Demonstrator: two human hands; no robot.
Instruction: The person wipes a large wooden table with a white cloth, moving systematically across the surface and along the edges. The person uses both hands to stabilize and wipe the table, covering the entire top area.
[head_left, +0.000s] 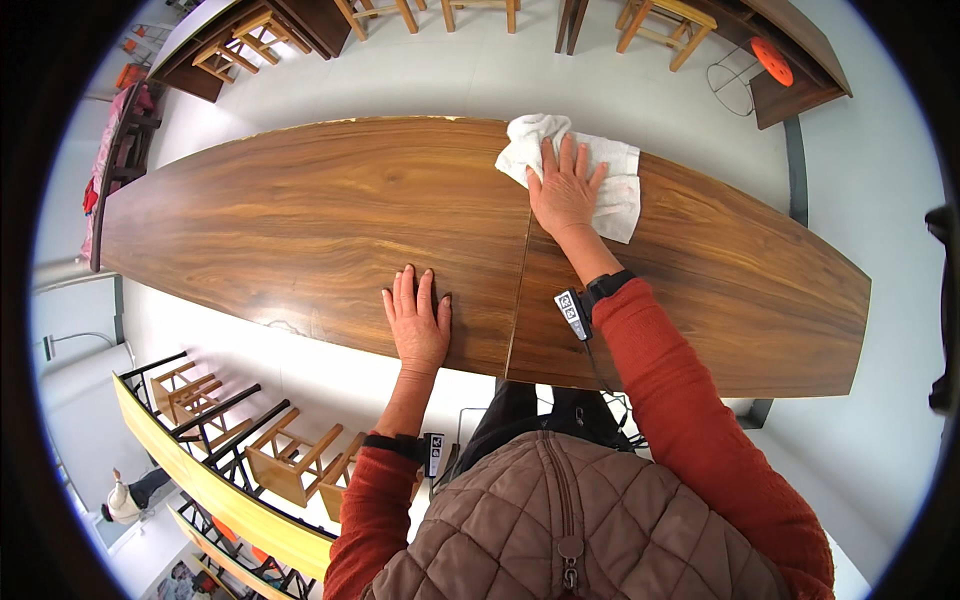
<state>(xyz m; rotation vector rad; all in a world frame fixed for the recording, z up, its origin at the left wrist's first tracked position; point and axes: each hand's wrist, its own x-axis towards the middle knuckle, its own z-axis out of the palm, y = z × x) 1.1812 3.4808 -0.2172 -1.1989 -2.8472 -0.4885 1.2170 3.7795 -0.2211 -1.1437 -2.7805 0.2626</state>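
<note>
A long brown wood-grain table (330, 220) stretches across in front of me, with a seam between its two boards right of the middle. My right hand (567, 195) presses flat, fingers spread, on a crumpled white cloth (617, 190) near the table's far edge. Part of the cloth bunches up beyond my fingertips, and the rest lies spread to the right of the hand. Close to the near edge, left of the seam, my left hand (418, 325) rests palm down on the bare wood with its fingers stretched out. It holds nothing.
Wooden stools (290, 455) and yellow-topped tables (220, 490) stand at the lower left, where another person (130, 498) is farther off. Beyond the table are more stools (668, 25), dark desks and an orange round-seated stool (771, 62). A dark-framed bench (120, 165) stands past the left end.
</note>
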